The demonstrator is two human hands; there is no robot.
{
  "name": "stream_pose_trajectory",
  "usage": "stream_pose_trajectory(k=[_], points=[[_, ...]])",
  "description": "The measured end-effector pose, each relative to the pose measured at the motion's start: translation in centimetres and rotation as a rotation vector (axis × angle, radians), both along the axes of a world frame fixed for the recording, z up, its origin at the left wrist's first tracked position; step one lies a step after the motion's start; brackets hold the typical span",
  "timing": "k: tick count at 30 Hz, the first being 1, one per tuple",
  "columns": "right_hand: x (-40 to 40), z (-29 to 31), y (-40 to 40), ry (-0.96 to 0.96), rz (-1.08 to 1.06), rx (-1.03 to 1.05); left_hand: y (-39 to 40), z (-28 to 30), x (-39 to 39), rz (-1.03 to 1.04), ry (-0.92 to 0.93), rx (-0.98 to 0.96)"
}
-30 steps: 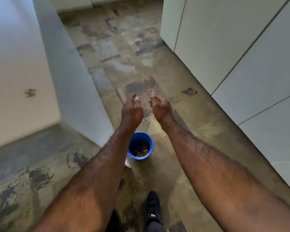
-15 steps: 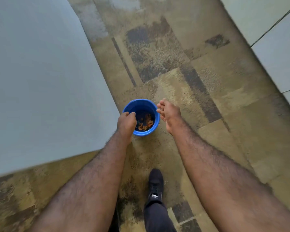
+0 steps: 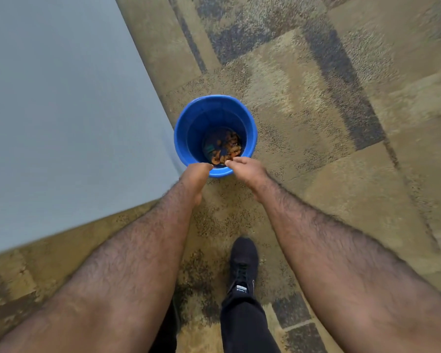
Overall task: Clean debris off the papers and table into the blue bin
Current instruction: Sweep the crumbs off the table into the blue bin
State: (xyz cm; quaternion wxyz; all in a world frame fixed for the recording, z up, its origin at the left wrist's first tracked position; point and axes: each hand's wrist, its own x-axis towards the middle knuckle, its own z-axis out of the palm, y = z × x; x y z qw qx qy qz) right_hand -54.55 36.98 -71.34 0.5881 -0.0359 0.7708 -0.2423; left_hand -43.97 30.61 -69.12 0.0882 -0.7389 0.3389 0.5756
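A blue bin (image 3: 215, 135) stands on patterned carpet (image 3: 316, 103) beside a grey table (image 3: 61, 110), orange-brown debris (image 3: 224, 146) lying at its bottom. Both hands hang over its near rim: the left hand (image 3: 195, 177) and right hand (image 3: 247, 170) have fingers bunched, though whether they pinch anything cannot be told. A black shoe (image 3: 243, 266) shows below; the fingertips are blurred.

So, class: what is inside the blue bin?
Orange-brown debris lies on the bottom of the blue bin. Both hands' fingers cover its near rim, hiding part of the pile.
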Motion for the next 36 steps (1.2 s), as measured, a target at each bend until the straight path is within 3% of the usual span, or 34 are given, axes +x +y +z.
stream_pose_trajectory(k=[4,8,10,16,19,25,36], points=[[1.2,-3.4,-0.4,-0.14,-0.023,-0.008,0.1,-3.0,0.6,0.021,0.06,0.025],[2.5,-5.0,-0.6,-0.134,-0.084,-0.038,0.0,-5.3,1.4,0.225,0.156,-0.009],[3.1,-4.5,-0.7,-0.147,-0.125,-0.044,-0.2,-5.7,2.0,0.328,0.189,-0.02],[3.7,1.0,-0.5,-0.104,-0.12,-0.049,0.8,-1.0,2.1,0.289,0.208,-0.092],[3.2,5.3,-0.9,0.024,-0.047,-0.074,1.1,2.5,1.7,0.266,0.2,-0.175],[1.9,17.8,-1.8,0.325,0.009,-0.178,0.6,14.8,-0.6,0.223,0.175,-0.41],[2.0,42.3,-3.8,0.535,-0.076,-0.389,-1.7,40.2,-1.7,0.228,0.161,-0.614]])
